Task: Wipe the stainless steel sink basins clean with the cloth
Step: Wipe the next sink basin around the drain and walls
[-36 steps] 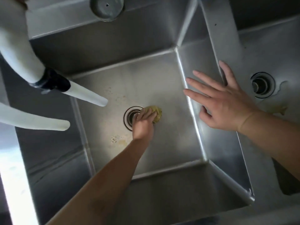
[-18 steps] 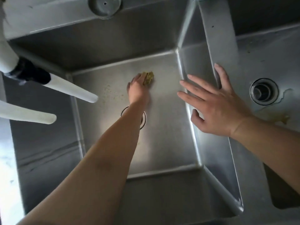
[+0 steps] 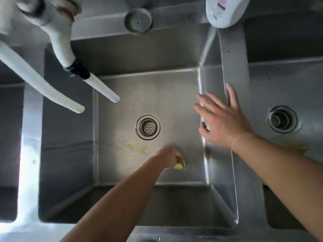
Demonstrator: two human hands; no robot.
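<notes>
The left hand, motion-blurred, seems to grip the yellow cloth on the middle basin floor near its front right corner; its fingers are hard to make out. The right hand rests spread on the steel divider. A perforated round drain lies behind; white hoses overhang the left rear.

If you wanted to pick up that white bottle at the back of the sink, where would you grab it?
Only the rounded lower body of the white bottle shows, standing on the back ledge above the divider between basins; its top is out of frame. I'd probably wrap the body from the front, with the free right hand nearest. The left hand holds the cloth.
</notes>
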